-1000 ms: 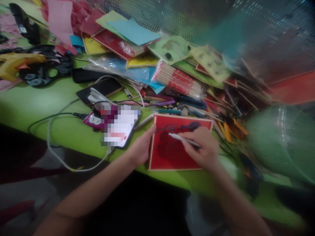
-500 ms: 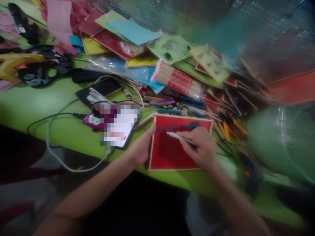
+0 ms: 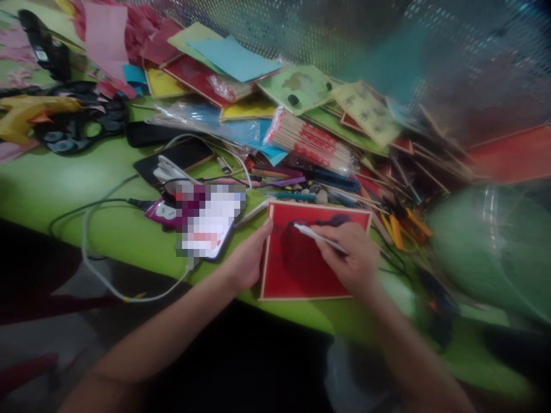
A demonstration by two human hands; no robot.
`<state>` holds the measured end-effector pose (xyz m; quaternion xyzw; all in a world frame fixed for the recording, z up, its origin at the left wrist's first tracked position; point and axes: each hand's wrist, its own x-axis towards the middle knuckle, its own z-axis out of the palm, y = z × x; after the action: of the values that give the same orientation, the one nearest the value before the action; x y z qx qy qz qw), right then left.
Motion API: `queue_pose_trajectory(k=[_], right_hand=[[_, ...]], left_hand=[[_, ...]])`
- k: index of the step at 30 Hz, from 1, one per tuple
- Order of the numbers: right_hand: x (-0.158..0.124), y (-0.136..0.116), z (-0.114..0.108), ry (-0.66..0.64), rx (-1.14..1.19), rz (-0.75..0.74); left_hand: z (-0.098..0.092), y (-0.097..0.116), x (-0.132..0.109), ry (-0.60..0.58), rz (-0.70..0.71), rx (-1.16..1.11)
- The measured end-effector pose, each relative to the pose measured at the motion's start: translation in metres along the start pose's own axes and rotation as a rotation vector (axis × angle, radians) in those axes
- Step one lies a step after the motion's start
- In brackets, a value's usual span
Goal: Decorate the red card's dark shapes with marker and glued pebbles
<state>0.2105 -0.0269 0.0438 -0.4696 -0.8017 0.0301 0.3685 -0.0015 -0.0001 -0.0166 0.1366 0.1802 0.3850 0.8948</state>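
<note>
1. Green counter (image 3: 81,178), far half cluttered; shiny perforated sheet (image 3: 301,34) behind, blurred.
2. Red board (image 3: 310,278) w/ pale rim: lies on counter near the front edge, between both hands. Dark line drawing (image 3: 293,246) on it, mostly upper part.
3. L hand (image 3: 247,261): partly curled at L edge of board, thumb over rim; other fingers mostly hidden.
4. R hand (image 3: 353,252): closed in writing pinch on white pen (image 3: 316,236); tip at upper part of board, amid the drawing. Contact w/ surface: can't tell.
5. Containers: clear plastic pkt (image 3: 312,143), beyond board, lying aslant. Contents: bundle of thin wooden sticks; red-&-white pattern across pkt.
6. Clear bag (image 3: 193,117), L of pkt: blue material shows there; in bag or under it, can't tell.
7. Black tray (image 3: 69,143), far L: several compartments, greyish roundish bits in the near ones. Yellow gun-shaped tool (image 3: 43,109) overlaps its L side.
8. Green rounded object (image 3: 486,252), far R: large, glossy; vessel or not, contents unclear.
9. Lit phone (image 3: 219,229), L of board: screen pixelated, white cable (image 3: 84,241) at near end. Purple power strip (image 3: 161,212) just beside; dark phone (image 3: 189,158) beyond.
10. Back pile: light-blue sheet (image 3: 236,57), framed green board (image 3: 318,77), pink paper (image 3: 105,40).
</note>
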Motion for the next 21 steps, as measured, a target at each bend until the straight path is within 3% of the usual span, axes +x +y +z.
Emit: queue_pose_trajectory(k=[7,16,21], right_hand=[[-0.0020,0.0007,0.0009,-0.010,-0.001,-0.002],[-0.0023,-0.0003,0.0002,0.043,-0.044,0.027],[-0.0018,-0.0001,-0.0008,0.075,-0.049,0.029]], left_hand=[[0.0005,-0.0004,-0.0005,0.039,-0.028,-0.014],[-0.0018,0.0006,-0.0002,-0.046,-0.052,0.003],[-0.0021,0.0007,-0.0008,-0.023,-0.055,0.016]])
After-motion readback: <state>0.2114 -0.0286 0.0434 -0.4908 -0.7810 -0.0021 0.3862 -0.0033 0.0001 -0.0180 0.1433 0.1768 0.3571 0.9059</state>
